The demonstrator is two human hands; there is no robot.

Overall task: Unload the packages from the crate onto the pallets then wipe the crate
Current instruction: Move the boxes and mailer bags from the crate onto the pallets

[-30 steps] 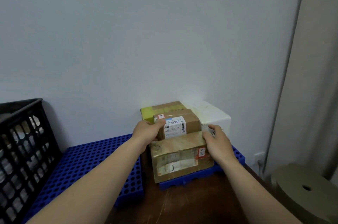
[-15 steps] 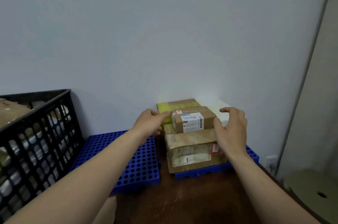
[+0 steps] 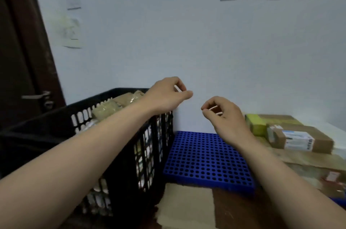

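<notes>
Indoors, pale wall (image 3: 187, 41), dark door (image 3: 20, 51), blue pallet (image 3: 206, 159), black crate (image 3: 131, 154)

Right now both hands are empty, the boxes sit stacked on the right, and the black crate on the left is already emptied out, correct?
Not quite: the head view shows the black crate still holding packages. The rest stands.

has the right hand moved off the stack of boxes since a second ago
Yes. The right hand has let go of the stacked boxes and moved left, now empty in the air above the bare blue pallet, towards the crate.
</notes>
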